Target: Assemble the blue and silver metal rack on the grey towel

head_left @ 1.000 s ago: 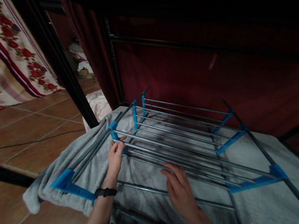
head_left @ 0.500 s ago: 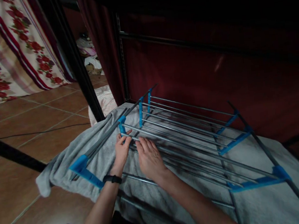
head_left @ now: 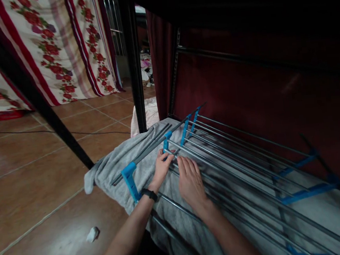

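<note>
A shoe rack (head_left: 236, 161) of thin grey metal rods and blue plastic brackets lies over a grey blanket. My left hand (head_left: 162, 168), with a black band at the wrist, pinches the end of a rack rod (head_left: 170, 154) beside a blue bracket (head_left: 165, 140). Just to its right, my right hand (head_left: 190, 179) is curled over the same rod, its fingertips partly hidden behind it. Nearer me, another blue bracket (head_left: 129, 179) joins a long side pole and a lower crossbar. The rack's right end runs into shadow.
The grey blanket (head_left: 110, 161) covers a low bed-like surface with black metal posts (head_left: 136, 74) around it. Dark red cloth (head_left: 228, 81) hangs behind. Leftward lie a tiled floor (head_left: 28, 189), a thin cable (head_left: 98, 132), a crumpled white scrap (head_left: 93, 234) and a flowered curtain (head_left: 50, 46).
My view has turned left, so the rack and both hands appear farther right. Both hands stay on the same rod by the blue bracket, with little visible movement against the rack.
</note>
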{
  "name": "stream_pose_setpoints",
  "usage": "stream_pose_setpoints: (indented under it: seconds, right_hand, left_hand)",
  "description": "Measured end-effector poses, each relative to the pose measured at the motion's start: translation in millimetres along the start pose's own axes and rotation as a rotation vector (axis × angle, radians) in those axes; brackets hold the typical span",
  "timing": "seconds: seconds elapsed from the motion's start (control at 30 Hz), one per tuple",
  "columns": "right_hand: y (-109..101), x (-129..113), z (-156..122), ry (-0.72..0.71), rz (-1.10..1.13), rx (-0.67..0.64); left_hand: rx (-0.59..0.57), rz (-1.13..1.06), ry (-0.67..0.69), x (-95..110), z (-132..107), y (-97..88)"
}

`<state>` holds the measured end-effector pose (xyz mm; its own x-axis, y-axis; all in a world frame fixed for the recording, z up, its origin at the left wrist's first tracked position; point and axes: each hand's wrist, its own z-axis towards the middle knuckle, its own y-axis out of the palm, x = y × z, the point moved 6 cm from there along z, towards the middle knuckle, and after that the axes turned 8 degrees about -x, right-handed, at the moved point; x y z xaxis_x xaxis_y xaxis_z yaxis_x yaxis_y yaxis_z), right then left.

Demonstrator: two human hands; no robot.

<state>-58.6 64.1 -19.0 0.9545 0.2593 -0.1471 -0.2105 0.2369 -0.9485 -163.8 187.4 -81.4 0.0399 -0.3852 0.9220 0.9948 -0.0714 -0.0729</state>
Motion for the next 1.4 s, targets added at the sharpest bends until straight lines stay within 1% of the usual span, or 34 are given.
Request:
stream_pose_setpoints:
  seconds: [0.1,0.23,0.37,0.47,0.53,0.63,0.73,0.8,0.87,0.93,1.03,1.1,1.17,1.27,1.4]
  right_hand:
    - [-3.8,0.7,26.4,0.042,0.035,-0.095]
    - [-1.8,1.2,60.4,0.116,0.098,-0.241]
    - [4.3,4.7,85.9,0.163,0.215,-0.287]
    - [12.1,7.4,95.7,0.183,0.281,-0.32]
    - [15.0,6.8,97.7,0.154,0.258,-0.308]
    - [18.8,7.3,95.0,0.13,0.165,-0.287]
    - [25.1,10.9,89.3,0.132,0.075,-0.335]
    - [28.1,14.3,85.8,0.134,0.007,-0.377]
    - [28.0,17.8,83.3,0.143,-0.052,-0.396]
    - [25.0,19.7,82.5,0.147,-0.078,-0.385]
    - [20.8,18.8,83.8,0.133,-0.058,-0.36]
    - [20.2,16.5,85.3,0.118,-0.044,-0.349]
    - [21.5,13.0,86.7,0.092,-0.048,-0.344]
    - [25.0,7.7,88.0,0.054,-0.093,-0.35]
    - [28.2,6.2,88.2,0.066,-0.127,-0.364]
  left_hand:
    - [0.003,0.022,0.0,-4.7,0.2,0.4]
    - [0.012,0.022,0.02,-11.4,1.1,1.3]
    - [-0.002,0.013,0.056,-18.1,1.3,2.9]
    - [-0.025,0.028,0.089,-21.9,-0.8,3.9]
    - [-0.043,0.037,0.101,-23.7,-2.4,3.9]
    - [-0.081,0.091,0.088,-24.0,-4.7,3.9]
    - [-0.117,0.151,0.074,-20.4,-8.4,3.5]
    - [-0.129,0.151,0.086,-17.3,-12.4,3.2]
    - [-0.093,0.139,0.101,-15.7,-16.6,1.4]
    - [-0.004,0.104,0.09,-17.7,-19.7,-2.4]
    - [0.153,0.014,0.034,-23.9,-20.1,-8.1]
    - [0.191,-0.042,0.018,-25.3,-16.8,-8.4]
    - [0.142,-0.058,0.026,-23.7,-11.6,-5.2]
    - [0.038,-0.008,0.028,-22.6,-6.8,0.0]
    - [0.029,0.034,0.032,-25.7,-7.4,1.2]
